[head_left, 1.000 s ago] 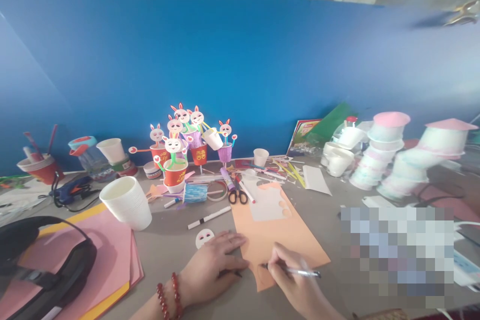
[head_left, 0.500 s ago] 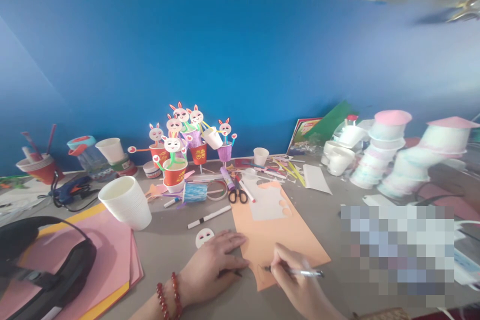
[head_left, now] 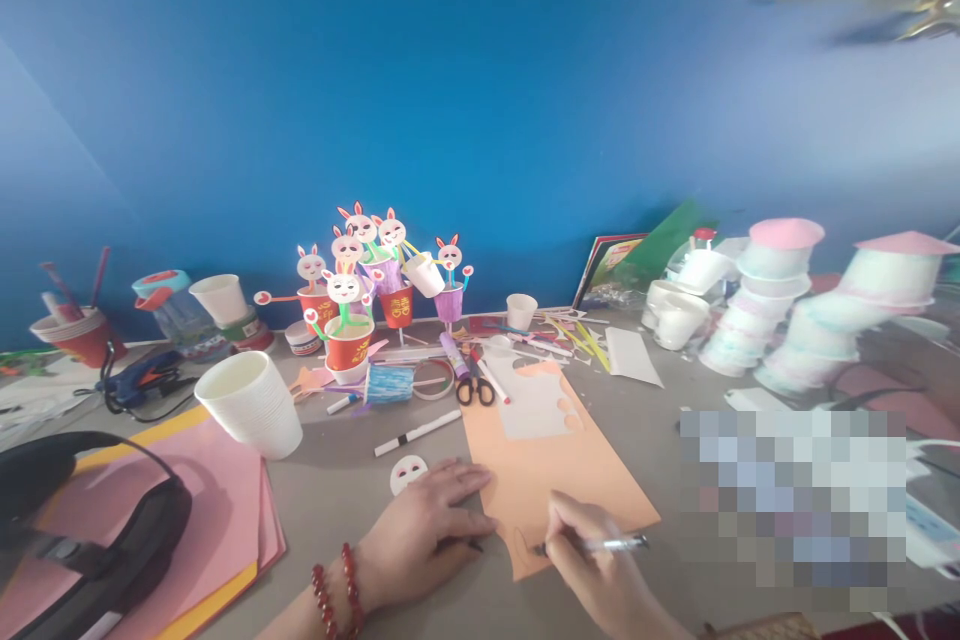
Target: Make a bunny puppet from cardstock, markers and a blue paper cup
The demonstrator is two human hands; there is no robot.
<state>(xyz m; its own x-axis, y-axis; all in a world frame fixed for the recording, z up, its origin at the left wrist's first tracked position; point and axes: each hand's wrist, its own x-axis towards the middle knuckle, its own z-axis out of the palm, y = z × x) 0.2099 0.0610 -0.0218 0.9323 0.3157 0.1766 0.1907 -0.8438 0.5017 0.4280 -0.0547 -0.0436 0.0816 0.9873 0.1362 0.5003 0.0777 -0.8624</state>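
A bare strip of tabletop [head_left: 322, 500] lay open between the pink paper [head_left: 225, 500] and the left hand [head_left: 420, 532]. Beyond, a white marker [head_left: 418, 434] and blue-streaked cup [head_left: 390, 384] obstructed the way to the rabbit figures [head_left: 346, 288].

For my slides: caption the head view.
Right hand holds a slim silvery pen to a notched orange paper sheet; left hand rests at its edge.

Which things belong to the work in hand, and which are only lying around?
In the work, judging by the hands:
pen, held in the right hand
orange paper, under the pen, left hand at its edge

Apparently just lying about:
headphones
pink paper
stacked white cups
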